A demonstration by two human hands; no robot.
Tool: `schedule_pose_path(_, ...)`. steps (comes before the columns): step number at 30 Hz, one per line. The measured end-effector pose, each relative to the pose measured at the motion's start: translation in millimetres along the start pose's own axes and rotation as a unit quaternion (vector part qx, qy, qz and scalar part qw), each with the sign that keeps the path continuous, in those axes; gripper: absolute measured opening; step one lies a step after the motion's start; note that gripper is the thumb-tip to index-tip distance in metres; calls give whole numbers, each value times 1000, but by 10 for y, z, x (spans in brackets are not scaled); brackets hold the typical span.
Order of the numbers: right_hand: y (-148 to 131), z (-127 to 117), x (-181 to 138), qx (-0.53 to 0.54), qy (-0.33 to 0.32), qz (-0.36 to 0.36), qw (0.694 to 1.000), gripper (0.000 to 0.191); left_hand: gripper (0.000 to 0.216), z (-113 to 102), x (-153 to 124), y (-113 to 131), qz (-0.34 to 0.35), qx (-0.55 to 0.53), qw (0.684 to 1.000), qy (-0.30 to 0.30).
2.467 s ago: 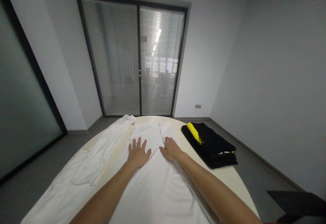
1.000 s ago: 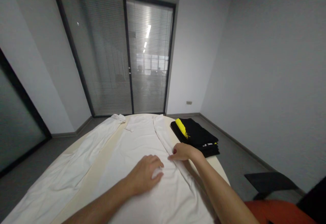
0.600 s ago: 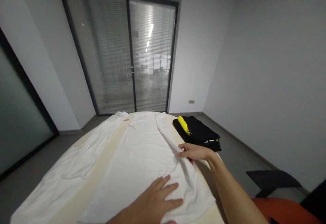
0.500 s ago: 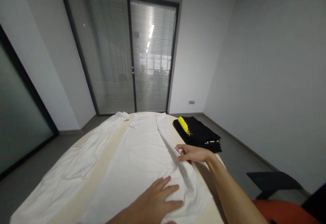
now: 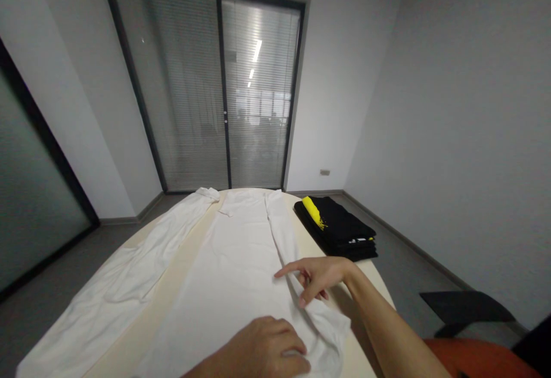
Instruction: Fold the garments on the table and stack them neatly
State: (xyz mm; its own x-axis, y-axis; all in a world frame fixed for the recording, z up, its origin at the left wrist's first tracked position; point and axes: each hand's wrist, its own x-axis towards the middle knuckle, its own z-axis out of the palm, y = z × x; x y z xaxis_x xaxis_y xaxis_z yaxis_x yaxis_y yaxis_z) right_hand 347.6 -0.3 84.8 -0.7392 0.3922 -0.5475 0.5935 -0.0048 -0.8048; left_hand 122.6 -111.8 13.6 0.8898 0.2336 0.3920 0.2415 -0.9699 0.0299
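Observation:
A white shirt [image 5: 232,263] is spread lengthwise over the round table, its right side turned inward in a long fold. Low on the cloth, my left hand [image 5: 264,348] has its fingers curled down onto the fabric; its thumb is hidden. My right hand [image 5: 321,277] touches the folded right edge, with the index finger stretched over the shirt and the thumb apart from it. The other fingers of that hand bend underneath and are partly hidden. Loose wrinkles run through the cloth between and below my hands.
Another white garment [image 5: 142,269] lies rumpled along the table's left side. A stack of folded black clothes [image 5: 340,229], the top one with a yellow print, sits at the right edge. Beyond that edge is an orange chair [image 5: 477,358] with a black armrest [image 5: 469,304].
My right hand has come nearer and its index finger has stretched out over the cloth. My left fingers, spread before, have curled. The shirt's lower right corner has shifted inward.

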Motion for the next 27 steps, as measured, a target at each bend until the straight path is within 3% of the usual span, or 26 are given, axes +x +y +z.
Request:
schedule_pose_path(5, -2, -5, 36, 66, 11, -81, 994, 71, 10, -139, -14, 36, 26, 2, 1000, -4)
schedule_pose_path(9, 14, 9, 89, 136, -58, -93, 985, 68, 15, -209, 17, 66, 3, 18, 1000, 16)
schedule_pose_path(12, 33, 35, 152, 105, -99, -81, 986, 69, 9, -255, 53, 85, -31, 26, 997, 59)
schedule_pose_path(14, 50, 51, 205, 82, -86, -67, 991, 68, 12, -291, 67, 93, -60, 18, 994, 87)
schedule_pose_path(16, 69, 61, 264, 60, -24, -72, 995, 63, 23, -330, 67, 93, -85, -5, 993, 82)
schedule_pose_path(20, 99, 79, 372, -37, 169, -140, 975, 41, 49, -373, 46, 75, -131, -66, 989, -4)
schedule_pose_path(24, 99, 108, 417, -235, 316, -159, 905, 37, 55, -337, 38, 50, -174, -67, 982, -44)
schedule_pose_path(27, 87, 119, 419, -341, 373, -147, 850, 37, 37, -279, 36, 32, -129, -54, 988, -65)
